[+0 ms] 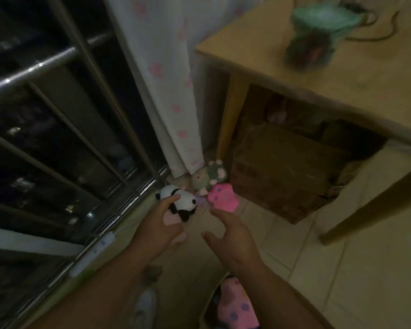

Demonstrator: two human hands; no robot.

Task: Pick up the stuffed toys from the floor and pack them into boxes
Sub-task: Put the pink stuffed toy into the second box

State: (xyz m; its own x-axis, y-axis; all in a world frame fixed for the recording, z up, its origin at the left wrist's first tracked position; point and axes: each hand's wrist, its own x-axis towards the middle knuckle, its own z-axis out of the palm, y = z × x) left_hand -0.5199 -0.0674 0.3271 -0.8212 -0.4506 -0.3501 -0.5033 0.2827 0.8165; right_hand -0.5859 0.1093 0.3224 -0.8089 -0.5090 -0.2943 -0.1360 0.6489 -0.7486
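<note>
My left hand (160,225) grips a small black-and-white panda toy (184,200), with something pale pink under the fingers. My right hand (233,236) hovers just right of it, fingers spread and holding nothing. A bright pink stuffed toy (223,197) lies on the floor just beyond the right fingertips. Behind it sits a grey-green plush toy (209,176) with pink patches, against the curtain's hem. At the bottom edge, a pink toy with purple spots (237,305) lies in what looks like an open box; the box rim is dim.
A wooden table (318,67) stands at the right, with a green object (318,27) on top. A brown cardboard box (282,172) sits under it. A flowered curtain (166,79) hangs at centre. A dark barred window (57,115) fills the left. The floor is pale tile (342,269).
</note>
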